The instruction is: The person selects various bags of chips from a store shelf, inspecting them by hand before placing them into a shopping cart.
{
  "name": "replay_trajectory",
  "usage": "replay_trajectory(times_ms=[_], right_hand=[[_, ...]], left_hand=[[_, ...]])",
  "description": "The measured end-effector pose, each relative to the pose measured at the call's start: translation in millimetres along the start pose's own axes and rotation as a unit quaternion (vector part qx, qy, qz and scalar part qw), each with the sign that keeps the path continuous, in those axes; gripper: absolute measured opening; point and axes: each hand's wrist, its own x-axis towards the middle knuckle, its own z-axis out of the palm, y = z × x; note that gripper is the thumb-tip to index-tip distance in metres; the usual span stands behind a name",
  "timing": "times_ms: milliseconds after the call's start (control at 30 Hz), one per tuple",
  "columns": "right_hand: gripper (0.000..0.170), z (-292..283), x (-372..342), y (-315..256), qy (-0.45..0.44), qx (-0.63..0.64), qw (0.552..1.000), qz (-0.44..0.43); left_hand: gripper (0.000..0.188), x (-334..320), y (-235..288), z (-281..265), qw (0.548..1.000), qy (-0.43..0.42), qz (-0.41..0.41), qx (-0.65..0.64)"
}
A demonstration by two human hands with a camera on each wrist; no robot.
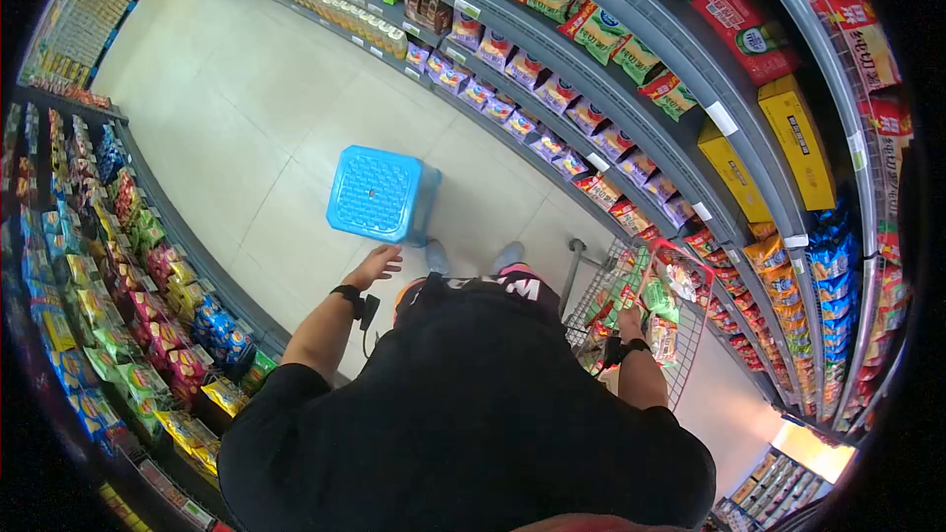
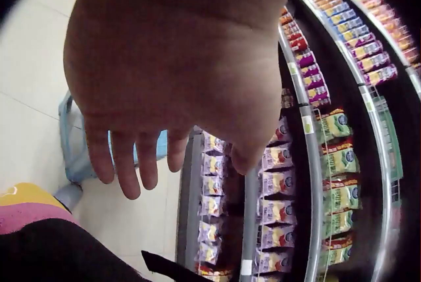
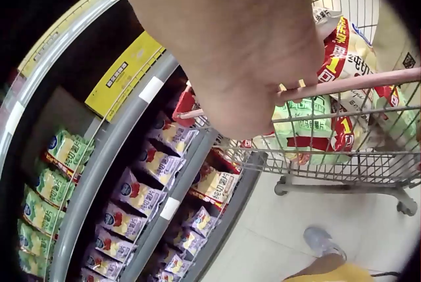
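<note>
My left hand hangs in the air near the front edge of a blue plastic stool, fingers loosely extended and holding nothing. In the left wrist view the same hand shows its palm side, with the fingers pointing down. My right hand is at a wire shopping cart on my right. Close up, the right hand grips the cart's pinkish-red bar, which runs in on one side and comes out on the other; its fingertips are hidden. Bags of snacks lie inside the cart.
Shelves of bagged chips line the right side of the aisle, with yellow boxes among them. Another shelf of snack bags runs along the left. Pale floor tiles stretch ahead, and my feet stand just behind the stool.
</note>
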Motion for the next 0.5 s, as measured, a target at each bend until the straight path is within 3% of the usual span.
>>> replay_trajectory(times_ms=[67, 100, 333, 367, 500], right_hand=[[0.05, 5, 4, -12, -0.011, -0.01, 1.0, 0.009], [0.04, 52, 89, 60, 0.009, 0.02, 0.998, -0.061], [0.042, 36, 23, -73, 0.03, -0.047, 0.991, -0.125], [0.042, 61, 49, -51, 0.092, 0.002, 0.977, -0.191], [0.04, 62, 37, -69, 0.066, 0.061, 0.977, -0.191]], left_hand=[[0.065, 12, -2, 6, 1.0, 0.0, -0.01, 0.0], [0.065, 14, 4, 13, 1.0, -0.003, -0.015, 0.006], [0.061, 9, 63, 40, 0.999, 0.034, -0.002, 0.023], [0.06, 4, 70, 41, 0.998, 0.044, -0.006, 0.033], [0.057, -1, 103, 34, 0.995, 0.081, -0.016, 0.061]])
